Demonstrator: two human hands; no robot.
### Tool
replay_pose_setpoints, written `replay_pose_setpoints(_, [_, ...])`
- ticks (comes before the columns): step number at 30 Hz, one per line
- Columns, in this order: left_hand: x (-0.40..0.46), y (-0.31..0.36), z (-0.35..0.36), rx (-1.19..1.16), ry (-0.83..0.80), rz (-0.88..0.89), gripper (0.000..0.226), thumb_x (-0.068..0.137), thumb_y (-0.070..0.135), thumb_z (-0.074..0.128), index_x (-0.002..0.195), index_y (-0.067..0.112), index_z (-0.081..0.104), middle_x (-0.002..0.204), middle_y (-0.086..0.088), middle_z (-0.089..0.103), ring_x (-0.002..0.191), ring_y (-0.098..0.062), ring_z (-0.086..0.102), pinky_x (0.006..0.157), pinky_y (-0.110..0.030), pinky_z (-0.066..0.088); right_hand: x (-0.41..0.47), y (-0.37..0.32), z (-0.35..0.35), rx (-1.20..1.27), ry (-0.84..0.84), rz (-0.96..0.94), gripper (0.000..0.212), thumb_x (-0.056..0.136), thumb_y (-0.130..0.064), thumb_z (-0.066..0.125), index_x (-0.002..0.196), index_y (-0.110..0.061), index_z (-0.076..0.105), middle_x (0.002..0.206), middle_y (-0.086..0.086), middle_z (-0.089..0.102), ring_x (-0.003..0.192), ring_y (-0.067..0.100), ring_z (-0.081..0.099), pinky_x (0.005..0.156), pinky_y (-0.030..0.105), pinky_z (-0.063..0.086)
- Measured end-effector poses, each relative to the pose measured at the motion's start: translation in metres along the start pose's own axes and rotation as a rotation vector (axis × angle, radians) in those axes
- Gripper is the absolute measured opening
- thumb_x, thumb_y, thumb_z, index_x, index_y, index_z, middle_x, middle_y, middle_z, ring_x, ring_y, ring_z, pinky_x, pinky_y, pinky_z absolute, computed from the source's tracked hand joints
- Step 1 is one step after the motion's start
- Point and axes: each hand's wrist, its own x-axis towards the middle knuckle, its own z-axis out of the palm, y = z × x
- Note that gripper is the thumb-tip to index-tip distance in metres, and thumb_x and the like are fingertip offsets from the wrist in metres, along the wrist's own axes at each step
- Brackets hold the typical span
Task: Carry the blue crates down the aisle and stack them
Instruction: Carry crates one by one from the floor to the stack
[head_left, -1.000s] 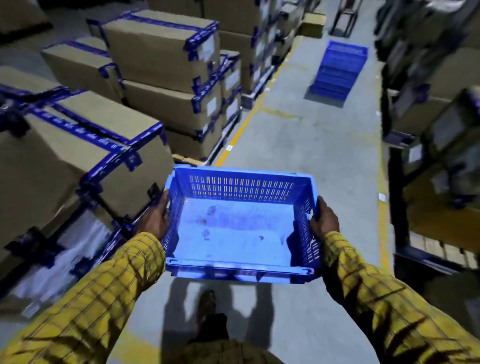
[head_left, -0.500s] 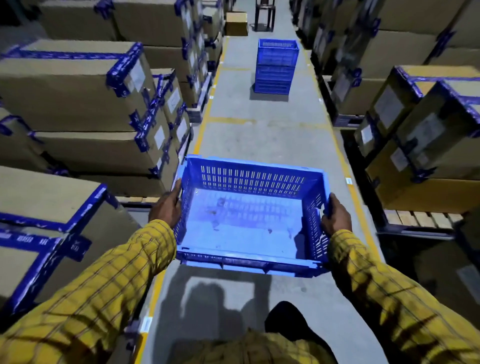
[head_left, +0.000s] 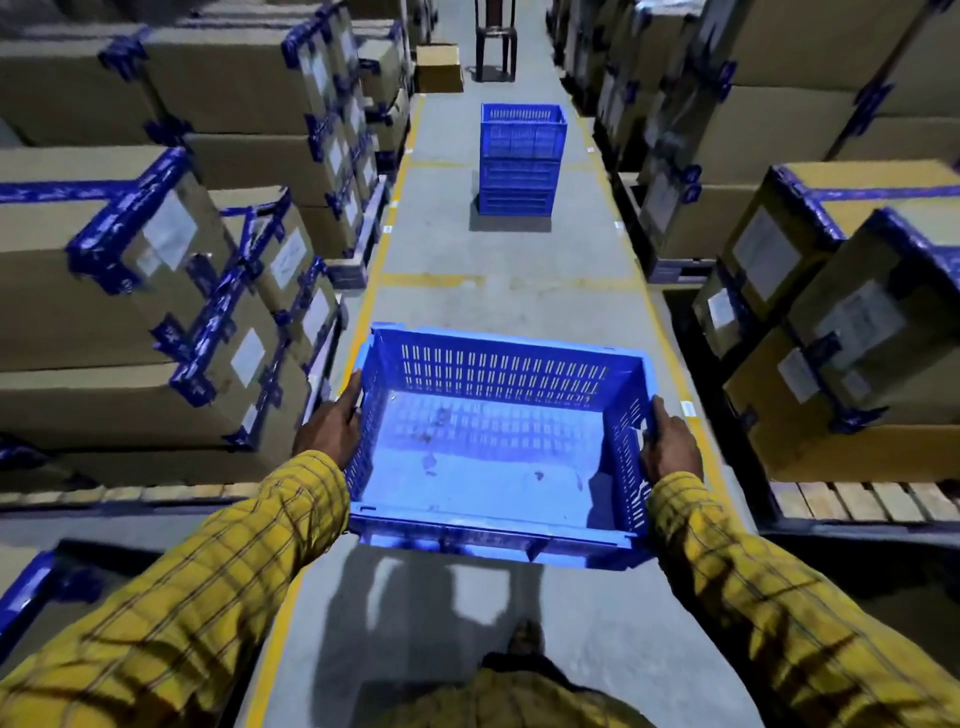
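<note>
Gripping the empty blue crate (head_left: 493, 457) by its end walls, the left hand (head_left: 330, 431) and right hand (head_left: 670, 449) held it at waist level — well short of the crate stack (head_left: 522, 161). A misaligned set-down risked toppling that stack.

Slotted, smooth blue plastic crate (head_left: 498, 447), matt cardboard boxes (head_left: 156, 291) with glossy tape, rough grey concrete floor (head_left: 509, 280).
</note>
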Motion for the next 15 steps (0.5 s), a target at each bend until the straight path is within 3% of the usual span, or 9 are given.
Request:
replay_pose_setpoints(5, [0.083, 0.045, 0.001, -0.001, 0.039, 0.013, 0.065, 0.102, 0.02, 0.042, 0.156, 0.037, 0.01, 0.079, -0.021, 0.052, 0.059, -0.03, 0.047, 0.054, -0.038, 0.034, 0.096, -0.021, -0.026, 0.047, 0.026, -0.032, 0.067, 0.091, -0.007, 0.051, 0.152, -0.026, 0.031, 0.124, 0.022, 0.048, 0.108, 0.043, 0.055, 0.092, 0.045, 0.045])
replay_pose_setpoints(10, [0.161, 0.068, 0.006, -0.015, 0.052, -0.009, 0.064, 0.103, 0.022, 0.043, 0.155, 0.039, 0.011, 0.082, -0.019, 0.052, 0.059, -0.032, 0.048, 0.055, -0.039, 0.036, 0.179, -0.046, -0.045, 0.084, 0.009, -0.022, 0.071, 0.088, 0.0, 0.053, 0.153, -0.022, 0.032, 0.127, 0.022, 0.048, 0.118, 0.042, 0.049, 0.105, 0.046, 0.04])
replay_pose_setpoints(15, [0.263, 0.079, 0.021, -0.065, 0.059, -0.017, 0.062, 0.101, 0.025, 0.042, 0.153, 0.044, 0.016, 0.105, -0.022, 0.06, 0.063, -0.029, 0.047, 0.057, -0.035, 0.035, 0.269, -0.083, -0.04, 0.076, 0.013, -0.05, 0.064, 0.091, -0.001, 0.053, 0.15, -0.021, 0.036, 0.133, 0.029, 0.049, 0.118, 0.045, 0.05, 0.095, 0.039, 0.043])
